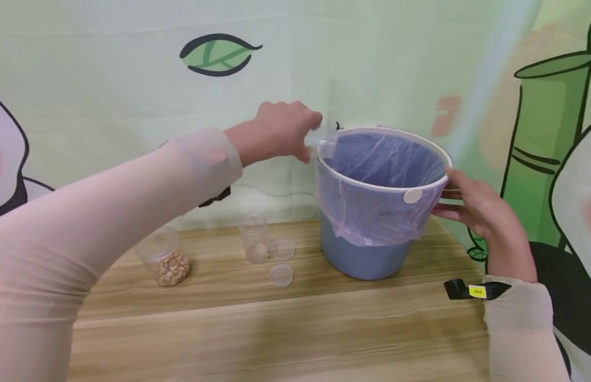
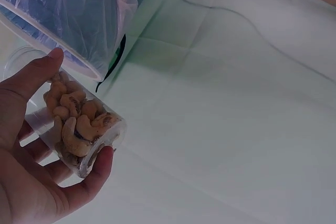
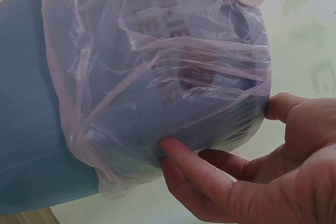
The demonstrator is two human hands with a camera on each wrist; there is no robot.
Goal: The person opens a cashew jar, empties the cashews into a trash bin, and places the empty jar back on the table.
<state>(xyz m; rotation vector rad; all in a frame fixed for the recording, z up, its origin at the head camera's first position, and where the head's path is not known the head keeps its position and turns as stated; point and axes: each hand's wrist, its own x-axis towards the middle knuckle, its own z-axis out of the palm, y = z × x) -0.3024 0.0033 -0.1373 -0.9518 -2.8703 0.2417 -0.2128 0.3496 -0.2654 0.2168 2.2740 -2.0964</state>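
Green backdrop (image 1: 133, 79), wood bench (image 1: 285, 339), and a jar (image 1: 320, 139) of nuts (image 2: 76, 137) up at the bin (image 1: 357, 257) rim, long axis tipped sideways, mouth facing in. Left hand's (image 1: 282, 130) fingers wrap the jar; right hand's (image 1: 481, 204) grip the bin.

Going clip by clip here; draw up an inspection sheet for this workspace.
Surface: wood-grain table.
Job's things: held jar, clear and tilted at the rim of the blue bin, with nuts inside; a thin bag lines the bin and folds over its rim.
Clutter: second nut jar; empty-looking jar, clear; two clear discs, perhaps lids, near it.
Grippers: left hand grips the held jar; right hand rests against the bin's side, thumb at the rim.
Cables: thin line against the backdrop, probably a cord; ends not visible.
Surroundings: pale green printed backdrop with leaf and bamboo drawings; black strap at the right wrist.
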